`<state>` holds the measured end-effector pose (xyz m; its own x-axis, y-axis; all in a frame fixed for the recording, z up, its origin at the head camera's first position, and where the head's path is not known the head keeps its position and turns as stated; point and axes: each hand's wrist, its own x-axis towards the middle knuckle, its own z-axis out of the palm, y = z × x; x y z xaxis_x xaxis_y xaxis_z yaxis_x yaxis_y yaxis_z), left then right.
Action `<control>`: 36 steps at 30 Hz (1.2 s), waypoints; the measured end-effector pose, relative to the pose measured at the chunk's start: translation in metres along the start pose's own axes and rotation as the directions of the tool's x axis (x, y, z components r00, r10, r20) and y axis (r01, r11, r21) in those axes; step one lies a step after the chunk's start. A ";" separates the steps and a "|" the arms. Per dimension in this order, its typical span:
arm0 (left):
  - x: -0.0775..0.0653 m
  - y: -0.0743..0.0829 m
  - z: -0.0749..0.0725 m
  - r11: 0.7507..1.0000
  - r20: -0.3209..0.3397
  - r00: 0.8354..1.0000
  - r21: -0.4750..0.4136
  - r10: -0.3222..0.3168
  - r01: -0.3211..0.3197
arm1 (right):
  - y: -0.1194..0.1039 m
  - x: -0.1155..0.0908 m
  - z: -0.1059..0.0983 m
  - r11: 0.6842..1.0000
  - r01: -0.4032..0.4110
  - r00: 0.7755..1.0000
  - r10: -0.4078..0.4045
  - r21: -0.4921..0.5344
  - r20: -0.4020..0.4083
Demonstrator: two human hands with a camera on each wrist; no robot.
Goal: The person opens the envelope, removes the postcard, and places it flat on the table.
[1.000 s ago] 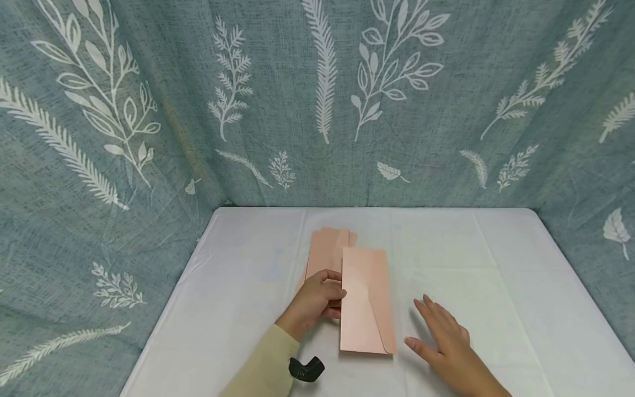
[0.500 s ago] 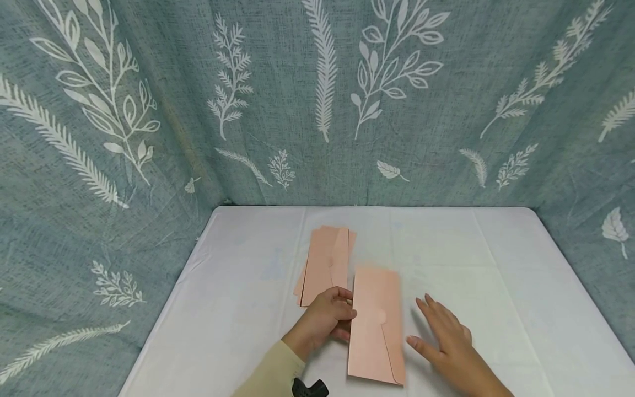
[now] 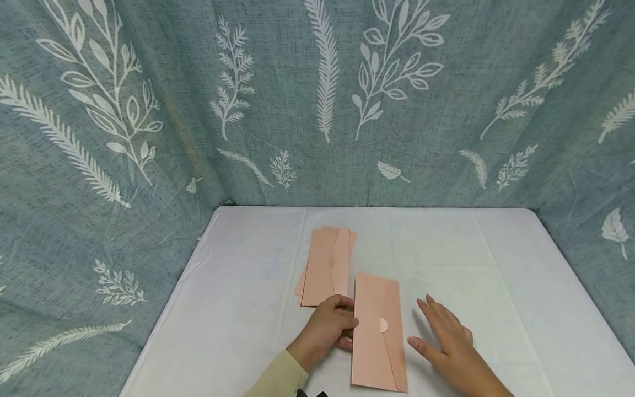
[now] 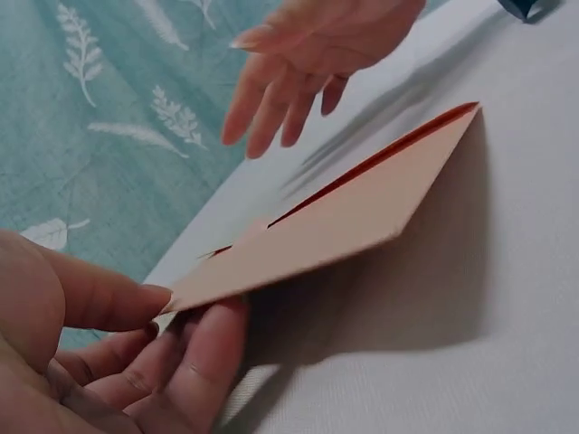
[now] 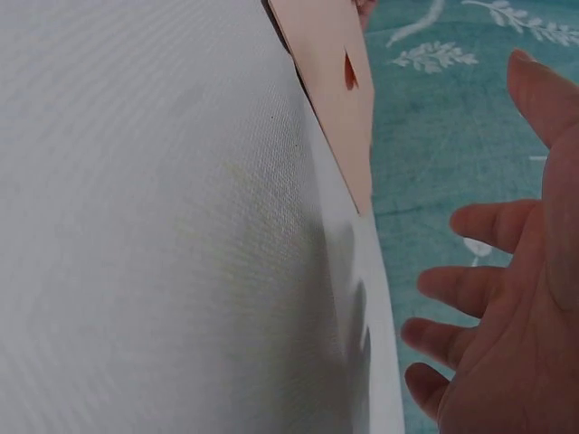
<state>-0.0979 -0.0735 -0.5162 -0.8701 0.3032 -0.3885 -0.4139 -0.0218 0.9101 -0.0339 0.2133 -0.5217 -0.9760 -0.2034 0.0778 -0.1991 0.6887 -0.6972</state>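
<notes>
A long pink envelope (image 3: 373, 336) with a flap and a small round tab is pinched along its left edge by my left hand (image 3: 328, 326). In the left wrist view the thumb lies on top of the envelope (image 4: 308, 240) and the fingers beneath, and it is raised off the cloth with a shadow under it. My right hand (image 3: 446, 341) hovers to the right of the envelope, fingers spread and touching nothing. Behind my left hand lies a loose stack of similar pink envelopes (image 3: 324, 267), slightly fanned.
A white cloth (image 3: 461, 248) covers the table, with fold creases. A blue-green curtain (image 3: 278, 99) with white leaf prints hangs behind the table and along its sides. A dark object (image 4: 525, 7) shows at the left wrist view's top right corner.
My left hand has drawn the envelope toward me and a little right, away from the stack, which now shows more fully. The right hand has hardly moved.
</notes>
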 end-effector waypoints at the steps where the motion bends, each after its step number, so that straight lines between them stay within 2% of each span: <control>1: -0.001 0.001 0.000 1.000 -0.005 1.000 0.009 -0.003 0.003 | 0.000 0.000 0.000 1.000 -0.003 1.000 0.003 0.000 0.001; 6: -0.006 0.005 -0.001 0.996 -0.016 1.000 0.091 -0.008 0.009 | -0.001 0.000 -0.002 0.999 -0.040 0.999 0.040 -0.005 0.015; 11: -0.010 0.010 -0.003 0.979 -0.019 1.000 0.204 -0.001 0.005 | -0.002 0.000 -0.002 0.998 -0.057 0.998 0.057 -0.004 0.020; 17: -0.016 0.019 0.001 0.965 -0.044 0.999 0.262 0.005 0.007 | 0.001 -0.001 0.000 0.999 -0.044 0.999 0.044 0.016 0.011; 24: -0.016 0.022 0.001 0.930 -0.062 0.997 0.367 0.047 -0.021 | 0.000 -0.002 0.001 0.999 -0.036 0.999 0.036 0.013 0.003; 27: -0.016 0.023 0.000 0.900 -0.046 0.994 0.431 0.097 -0.068 | -0.001 -0.002 0.001 0.999 -0.043 0.999 0.043 0.010 0.005; 29: -0.015 0.022 -0.001 0.865 -0.021 0.989 0.488 0.148 -0.119 | -0.001 -0.002 0.001 0.999 -0.042 0.999 0.042 0.006 0.005; 32: -0.015 0.022 -0.001 0.813 0.035 0.976 0.548 0.215 -0.198 | 0.000 -0.002 0.001 0.999 -0.033 0.999 0.033 0.008 -0.002; 36: -0.016 0.022 -0.001 0.769 0.108 0.957 0.574 0.271 -0.283 | 0.001 -0.004 0.001 1.000 -0.016 1.000 0.017 0.014 -0.009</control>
<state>-0.0937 -0.0796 -0.4901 -0.9155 0.3871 -0.1094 0.0812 0.4442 0.8922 -0.0306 0.2142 -0.5232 -0.9799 -0.1859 0.0725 -0.1818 0.6820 -0.7084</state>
